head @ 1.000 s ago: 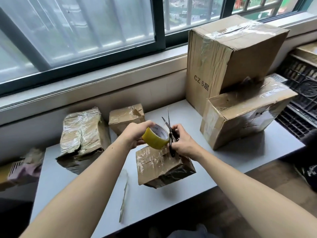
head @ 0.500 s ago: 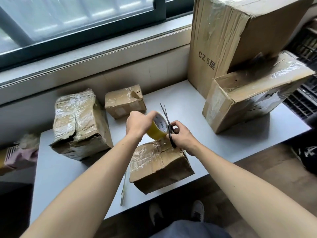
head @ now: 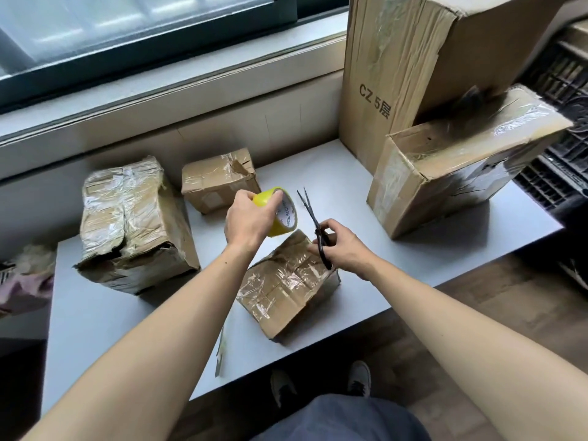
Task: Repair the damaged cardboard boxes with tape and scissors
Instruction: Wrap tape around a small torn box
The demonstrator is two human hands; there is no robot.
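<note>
Nearest, the crumpled box (head: 288, 289) lies on the grey table (head: 95, 316). Just above it, the right hand (head: 342, 246) grips black scissors (head: 315, 222), blades pointing away toward the window (head: 127, 30); the left hand (head: 249, 219) holds the yellow tape roll (head: 280, 214).

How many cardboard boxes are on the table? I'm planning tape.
5: crumpled box left, small box at the back, box under the hands, tall box and low box right.

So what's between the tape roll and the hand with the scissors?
Head view: only the scissors' blades, over bare table, between the tape roll and the right hand.
</note>
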